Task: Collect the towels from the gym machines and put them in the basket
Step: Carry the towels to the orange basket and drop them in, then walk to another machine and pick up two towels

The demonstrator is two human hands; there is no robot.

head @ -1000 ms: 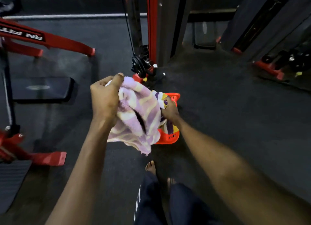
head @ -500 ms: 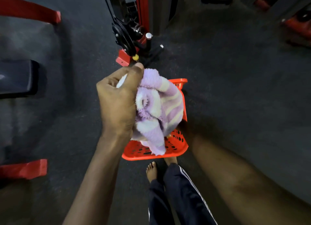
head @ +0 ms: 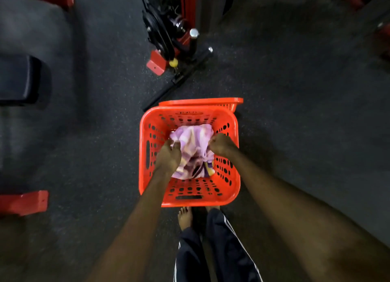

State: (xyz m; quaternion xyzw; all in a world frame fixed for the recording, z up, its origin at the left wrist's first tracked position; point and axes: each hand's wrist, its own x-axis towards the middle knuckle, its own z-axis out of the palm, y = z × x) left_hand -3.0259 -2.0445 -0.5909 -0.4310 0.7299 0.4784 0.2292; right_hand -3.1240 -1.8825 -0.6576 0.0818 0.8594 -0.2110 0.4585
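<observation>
An orange perforated basket stands on the dark gym floor right in front of my bare feet. Inside it lies a purple and white striped towel, with a yellow and dark purple cloth showing under its near edge. Both my arms reach down into the basket. My left hand grips the towel's left side with curled fingers. My right hand grips its right side the same way. The basket's hinged lid stands open at the far rim.
A red and black cable machine base with a floor bar stands just beyond the basket. A black bench pad and red frame feet lie to the left. More red machine parts sit at the far right edge.
My left hand carried the towel from chest height down into the basket. My right hand joined it on the towel, and my view tilted to look straight down.
</observation>
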